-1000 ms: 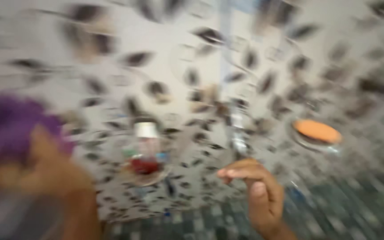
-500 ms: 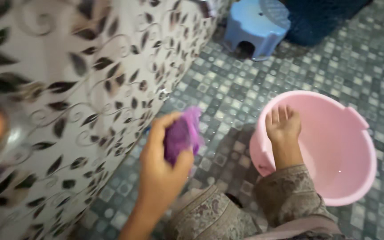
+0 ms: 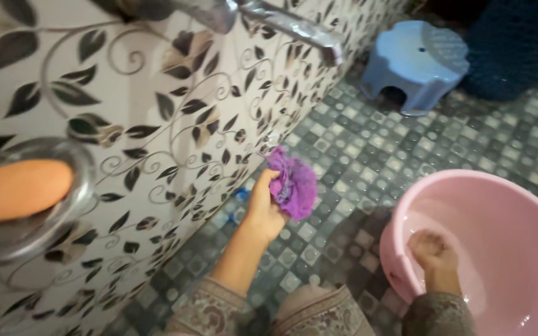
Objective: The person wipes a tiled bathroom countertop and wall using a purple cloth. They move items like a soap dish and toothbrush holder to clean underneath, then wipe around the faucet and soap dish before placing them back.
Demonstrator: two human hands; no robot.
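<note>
Left hand point(image 3: 261, 208) grips bunched purple mesh scrubber point(image 3: 294, 185) w/ fingers round its middle; prob. light, soft, squashy. Right hand point(image 3: 432, 252) flat, fingers spread, inside pink plastic bucket point(image 3: 406, 214).

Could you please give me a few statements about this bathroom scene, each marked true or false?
1. The left hand grips a purple scrubber. True.
2. The right hand rests on the small blue stool. False: it is inside the pink tub, and the stool stands apart by the wall.
3. An orange soap bar lies in a metal dish on the leaf-patterned wall. True.
4. The tub is green. False: it is pink.
5. The floor is covered in small square tiles. True.
</note>
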